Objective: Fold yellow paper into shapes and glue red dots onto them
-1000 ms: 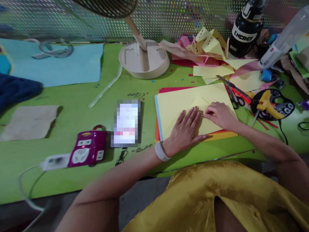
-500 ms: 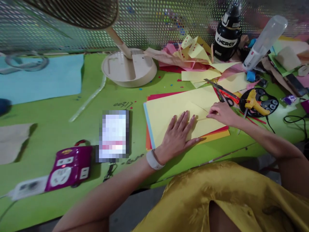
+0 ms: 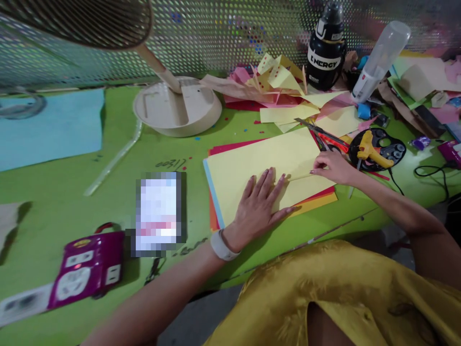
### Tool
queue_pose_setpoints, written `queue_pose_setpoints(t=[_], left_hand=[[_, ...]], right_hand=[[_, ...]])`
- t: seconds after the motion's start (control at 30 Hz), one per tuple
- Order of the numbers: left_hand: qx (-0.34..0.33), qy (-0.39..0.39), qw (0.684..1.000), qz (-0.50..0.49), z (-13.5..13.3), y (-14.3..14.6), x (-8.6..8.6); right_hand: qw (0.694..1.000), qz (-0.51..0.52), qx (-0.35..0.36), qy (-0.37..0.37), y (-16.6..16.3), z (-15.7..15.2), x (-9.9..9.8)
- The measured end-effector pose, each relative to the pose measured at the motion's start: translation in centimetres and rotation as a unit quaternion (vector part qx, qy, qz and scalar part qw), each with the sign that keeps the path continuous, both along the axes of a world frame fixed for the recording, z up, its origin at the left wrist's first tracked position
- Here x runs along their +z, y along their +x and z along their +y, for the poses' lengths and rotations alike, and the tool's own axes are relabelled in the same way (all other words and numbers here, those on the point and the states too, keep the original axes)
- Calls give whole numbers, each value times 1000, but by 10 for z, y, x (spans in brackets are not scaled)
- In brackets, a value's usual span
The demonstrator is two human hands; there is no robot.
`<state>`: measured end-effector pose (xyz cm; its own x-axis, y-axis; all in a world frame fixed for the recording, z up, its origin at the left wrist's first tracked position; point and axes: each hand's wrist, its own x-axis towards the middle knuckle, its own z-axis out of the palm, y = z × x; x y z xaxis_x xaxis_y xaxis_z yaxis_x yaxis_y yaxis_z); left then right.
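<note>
A pale yellow sheet of paper (image 3: 252, 158) lies on top of a stack of coloured sheets (image 3: 213, 218) on the green table (image 3: 108, 192). My left hand (image 3: 260, 204) lies flat on the yellow sheet, fingers stretched out, a white band on the wrist. My right hand (image 3: 329, 166) rests at the sheet's right side, its fingers bent and pressed down on a folded edge of the paper. A fold line runs between the two hands.
Red-handled scissors (image 3: 326, 139) and a yellow glue gun (image 3: 372, 150) on a black tray lie just right of the stack. Folded paper scraps (image 3: 284, 81), a black bottle (image 3: 326, 48), a fan base (image 3: 176, 105), a phone (image 3: 158, 214) and a magenta power strip (image 3: 88, 269) surround it.
The view has drifted, so everything sits further left. My right hand has slid rightwards along the fold, away from the left hand, which stays flat on the sheet.
</note>
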<state>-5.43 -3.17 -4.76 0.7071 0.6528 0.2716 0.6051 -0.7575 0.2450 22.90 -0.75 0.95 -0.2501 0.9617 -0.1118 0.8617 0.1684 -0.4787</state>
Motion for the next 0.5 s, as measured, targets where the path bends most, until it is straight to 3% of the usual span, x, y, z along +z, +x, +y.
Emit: queue_pose_setpoints(t=[0.27,0.5], left_hand=[[-4,1,1000,16,0,-2,1],[3,11,1000,21,0,-2,1]], right_hand=[[1000,5,14,9,3,-2,-3],[999,-35,-36,4,5,-5,7]])
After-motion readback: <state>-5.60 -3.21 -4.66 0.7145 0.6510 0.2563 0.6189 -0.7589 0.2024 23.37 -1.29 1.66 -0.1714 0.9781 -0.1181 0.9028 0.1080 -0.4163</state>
